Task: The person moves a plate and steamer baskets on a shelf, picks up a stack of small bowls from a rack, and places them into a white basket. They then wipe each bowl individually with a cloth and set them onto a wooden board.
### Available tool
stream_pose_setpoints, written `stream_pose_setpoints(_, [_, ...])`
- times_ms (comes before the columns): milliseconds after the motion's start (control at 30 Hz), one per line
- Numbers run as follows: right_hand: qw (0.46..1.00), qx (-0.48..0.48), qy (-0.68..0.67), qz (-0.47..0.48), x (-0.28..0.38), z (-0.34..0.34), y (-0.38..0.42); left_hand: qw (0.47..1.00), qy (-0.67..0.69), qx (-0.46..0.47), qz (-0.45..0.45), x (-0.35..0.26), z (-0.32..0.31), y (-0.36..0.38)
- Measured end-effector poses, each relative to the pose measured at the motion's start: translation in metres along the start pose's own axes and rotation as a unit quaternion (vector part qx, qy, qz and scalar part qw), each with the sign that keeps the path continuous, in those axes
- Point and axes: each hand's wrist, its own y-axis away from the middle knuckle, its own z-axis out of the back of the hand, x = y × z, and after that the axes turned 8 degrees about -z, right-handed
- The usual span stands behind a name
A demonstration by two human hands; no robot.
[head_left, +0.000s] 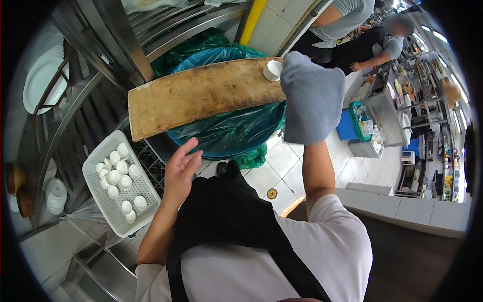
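Observation:
A grey cloth covers my right hand, raised at the right end of a worn wooden board; only the wrist and forearm show below it. The cloth moves with that hand, and its fingers are hidden. A small stack of white cups stands on the board beside the cloth. My left hand is in the air in front of the board, fingers apart and holding nothing. To its left is a white plastic basket with several small white cups inside.
The board lies across a round bin lined with green plastic. White plates and bowls sit on metal racks at left. A blue bin stands at right. Two people are at the back right, beside shelves.

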Motion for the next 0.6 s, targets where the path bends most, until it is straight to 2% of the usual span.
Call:
stream_pose_setpoints(33, [1.0, 0.001, 0.001, 0.003, -0.012, -0.024, -0.011, 1.0, -0.013, -0.013, 0.008, 0.004, 0.001, 0.0])
stream_pose_setpoints(100, [0.998, -0.022, -0.032, 0.047, -0.04, -0.116, -0.033, 0.998, -0.044, -0.039, 0.0, 0.011, 0.0, 0.001])
stream_pose_setpoints(167, [0.996, -0.029, -0.052, 0.073, -0.046, -0.155, -0.042, 0.995, -0.071, -0.064, -0.004, 0.021, 0.002, 0.003])
stream_pose_setpoints(267, [0.999, 0.004, -0.033, 0.036, -0.035, -0.16, -0.04, 0.99, -0.093, -0.108, -0.008, 0.031, 0.003, 0.008])
stream_pose_setpoints(333, [0.999, 0.017, -0.032, 0.02, -0.031, -0.162, -0.044, 0.983, -0.105, -0.144, 0.034, 0.034, 0.007, 0.014])
stream_pose_setpoints(533, [0.998, 0.051, -0.004, -0.026, -0.04, -0.15, -0.056, 0.964, -0.156, -0.215, 0.03, 0.056, 0.042, 0.042])
stream_pose_setpoints(600, [0.998, 0.03, -0.047, -0.008, -0.046, -0.151, -0.058, 0.946, -0.21, -0.246, 0.021, 0.056, 0.062, 0.052])
